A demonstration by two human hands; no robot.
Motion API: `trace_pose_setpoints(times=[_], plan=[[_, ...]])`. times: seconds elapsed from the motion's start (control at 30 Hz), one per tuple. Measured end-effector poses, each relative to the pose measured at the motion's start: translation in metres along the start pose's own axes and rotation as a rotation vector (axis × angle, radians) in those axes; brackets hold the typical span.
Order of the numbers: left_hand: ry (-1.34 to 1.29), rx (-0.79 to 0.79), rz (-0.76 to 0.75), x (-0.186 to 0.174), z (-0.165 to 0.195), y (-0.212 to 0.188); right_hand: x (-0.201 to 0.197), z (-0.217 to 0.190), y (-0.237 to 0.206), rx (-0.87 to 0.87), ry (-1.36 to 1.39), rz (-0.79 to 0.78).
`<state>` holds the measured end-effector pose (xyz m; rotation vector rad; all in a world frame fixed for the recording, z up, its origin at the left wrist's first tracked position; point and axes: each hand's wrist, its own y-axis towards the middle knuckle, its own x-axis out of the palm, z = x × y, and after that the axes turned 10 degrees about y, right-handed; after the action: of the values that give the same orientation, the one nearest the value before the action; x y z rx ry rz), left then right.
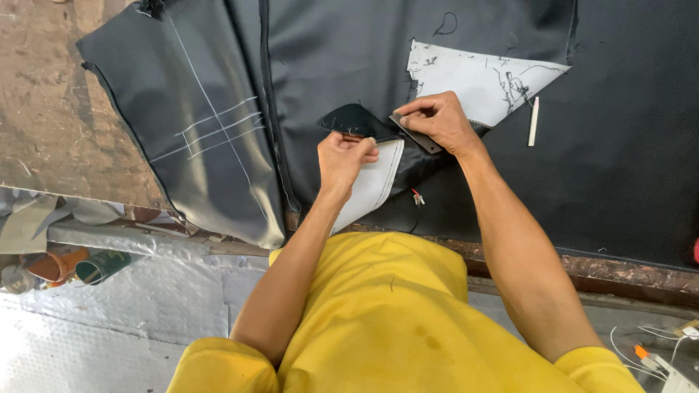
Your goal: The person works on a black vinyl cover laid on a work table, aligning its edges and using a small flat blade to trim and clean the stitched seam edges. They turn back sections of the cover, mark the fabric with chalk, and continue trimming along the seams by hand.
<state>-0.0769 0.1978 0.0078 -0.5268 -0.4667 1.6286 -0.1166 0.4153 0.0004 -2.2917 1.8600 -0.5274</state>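
A yellow cotton shirt (378,320) fills the foreground, below a broad sheet of smooth black leatherette (619,145) chalk-lined at its left and spread over a worn wooden table (44,109). At the sheet's middle, the left hand (344,156) pinches a curved black flap (353,118) with pale fabric backing, while the right hand (437,120) grips a flat dark metal ruler (416,135); a white chalk stick (534,121) lies near an upturned grey corner (480,84)

This was an upholstery or leather-cutting workshop. Large sheets of black faux leather (349,51) with chalk-drawn cutting lines (215,127) covered a worn wooden surface (44,109). A white chalk stick (534,121) lay on the material, and silver insulation foil (131,291) lay below.
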Motion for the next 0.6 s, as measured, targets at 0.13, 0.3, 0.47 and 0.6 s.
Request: trace_pose_setpoints(times=[0.13, 0.3, 0.47, 0.6], plan=[[-0.032, 0.013, 0.013, 0.009, -0.005, 0.009, -0.004, 0.01, 0.001, -0.066, 0.056, 0.045], [0.21, -0.044, 0.069, 0.031, 0.016, 0.013, -0.005, 0.027, -0.002, -0.19, 0.188, 0.122], [0.717, 0.009, 0.068, 0.055, 0.031, 0.005, -0.006, 0.038, -0.018, -0.227, 0.227, 0.175], [0.792, 0.142, 0.077, 0.066, 0.024, 0.01, -0.009, 0.038, -0.026, -0.218, 0.284, 0.249]])
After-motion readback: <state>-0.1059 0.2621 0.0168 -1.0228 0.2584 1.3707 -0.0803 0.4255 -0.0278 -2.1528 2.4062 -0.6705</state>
